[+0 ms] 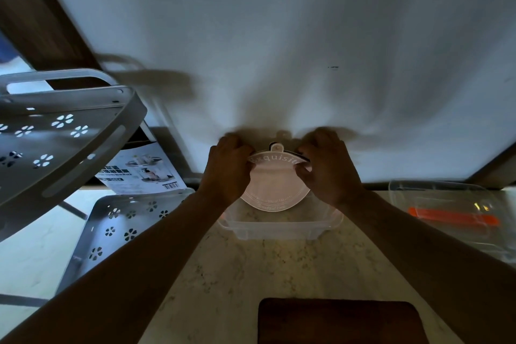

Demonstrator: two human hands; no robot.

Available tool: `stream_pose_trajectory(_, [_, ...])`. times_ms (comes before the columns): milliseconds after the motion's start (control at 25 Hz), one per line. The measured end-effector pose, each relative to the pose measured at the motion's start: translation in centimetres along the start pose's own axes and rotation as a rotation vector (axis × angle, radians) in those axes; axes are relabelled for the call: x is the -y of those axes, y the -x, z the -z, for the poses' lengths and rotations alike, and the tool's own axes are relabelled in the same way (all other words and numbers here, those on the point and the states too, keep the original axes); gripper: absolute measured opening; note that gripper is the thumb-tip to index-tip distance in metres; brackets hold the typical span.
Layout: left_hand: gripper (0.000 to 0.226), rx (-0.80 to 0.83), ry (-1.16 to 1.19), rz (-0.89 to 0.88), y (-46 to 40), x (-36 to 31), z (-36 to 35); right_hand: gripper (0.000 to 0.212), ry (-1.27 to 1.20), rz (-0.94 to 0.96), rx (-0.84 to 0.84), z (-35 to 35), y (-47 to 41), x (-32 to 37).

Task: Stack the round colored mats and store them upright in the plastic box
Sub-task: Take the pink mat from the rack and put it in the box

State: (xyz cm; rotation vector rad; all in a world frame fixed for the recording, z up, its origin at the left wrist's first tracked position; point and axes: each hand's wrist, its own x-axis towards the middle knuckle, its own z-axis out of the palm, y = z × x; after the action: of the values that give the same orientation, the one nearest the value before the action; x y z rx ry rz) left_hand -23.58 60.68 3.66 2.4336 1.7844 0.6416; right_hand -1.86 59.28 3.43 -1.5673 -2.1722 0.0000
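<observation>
A stack of round mats (275,184) stands upright on edge, its lower rim down inside the clear plastic box (279,227) on the marble counter. The front mat is pale pink with white lettering; a dark mat edge and a small hanging tab show behind its top. My left hand (227,169) grips the stack's upper left rim. The upper right rim is pinched by my right hand (325,166). Both forearms reach in from the bottom corners.
A grey perforated rack (64,131) and a loose grey shelf panel (120,226) stand at left, with a printed leaflet (139,173) between them. A clear lid or tub with an orange strip (452,216) lies at right. A dark board (340,321) lies near the front edge.
</observation>
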Motion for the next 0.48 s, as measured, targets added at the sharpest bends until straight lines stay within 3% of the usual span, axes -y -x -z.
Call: stream_pose_trajectory(480, [0.017,-0.034,-0.012,0.014,0.16,0.04,-0.98,0.015,-0.028,-0.015,0.031,-0.25,-0.36,-0.29])
